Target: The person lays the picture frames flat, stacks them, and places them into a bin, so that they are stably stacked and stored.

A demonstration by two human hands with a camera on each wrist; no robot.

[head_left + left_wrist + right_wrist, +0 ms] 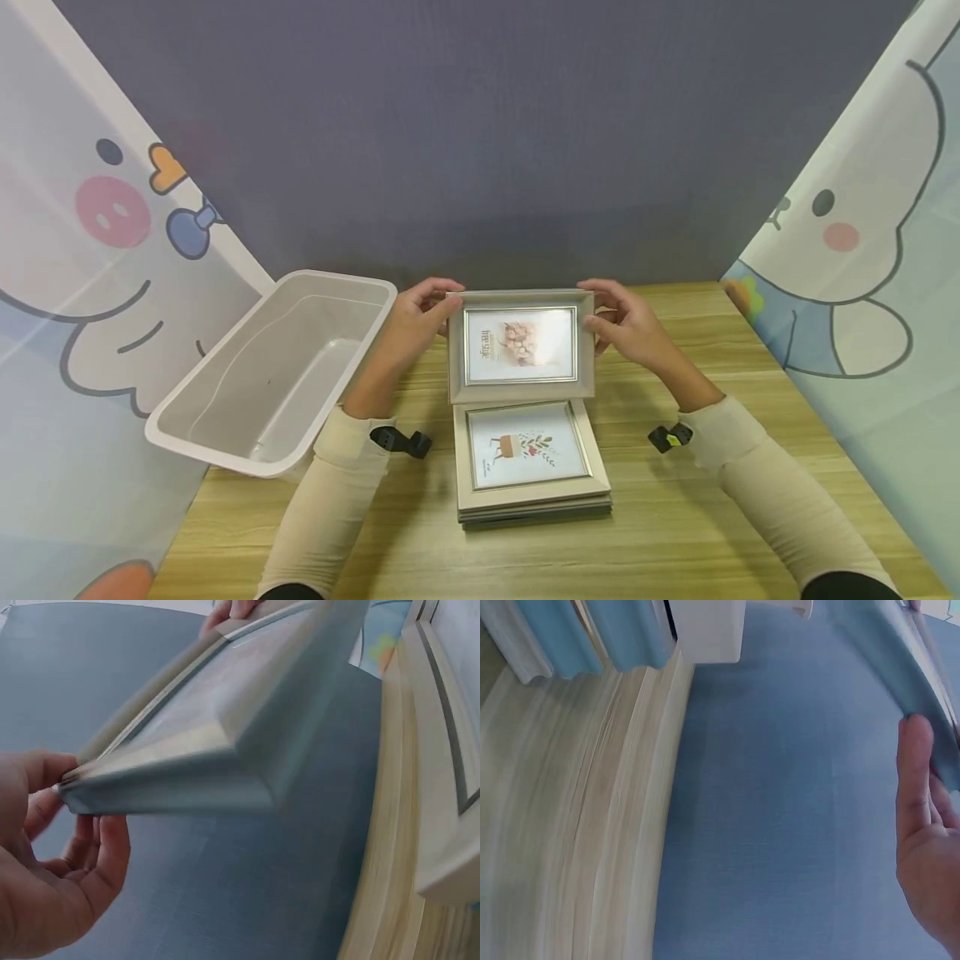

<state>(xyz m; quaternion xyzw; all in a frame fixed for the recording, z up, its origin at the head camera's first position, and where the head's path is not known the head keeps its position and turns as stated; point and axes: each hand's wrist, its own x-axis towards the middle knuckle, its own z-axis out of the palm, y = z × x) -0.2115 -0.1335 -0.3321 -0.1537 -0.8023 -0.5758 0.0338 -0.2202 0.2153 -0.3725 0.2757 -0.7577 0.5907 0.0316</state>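
Note:
Both hands hold a grey-bordered picture frame point(521, 393) with a "free style" print, raised and tilted above the far end of a stack. My left hand point(411, 327) pinches its far left corner, thumb on the face side and fingers behind. At the far right corner, my right hand point(628, 325) grips it the same way. In the left wrist view the held picture frame point(172, 784) hangs clear of the lower ones. Beneath lies a stack of several picture frames point(534, 500); the top one is cream with a flower-pot print.
A pale plastic bin point(225, 457) stands left of the stack, beside my left forearm. The wooden table point(660, 517) ends at a dark grey wall panel point(480, 150). Cartoon-printed panels point(885, 333) flank both sides. A dark camera is strapped to each wrist.

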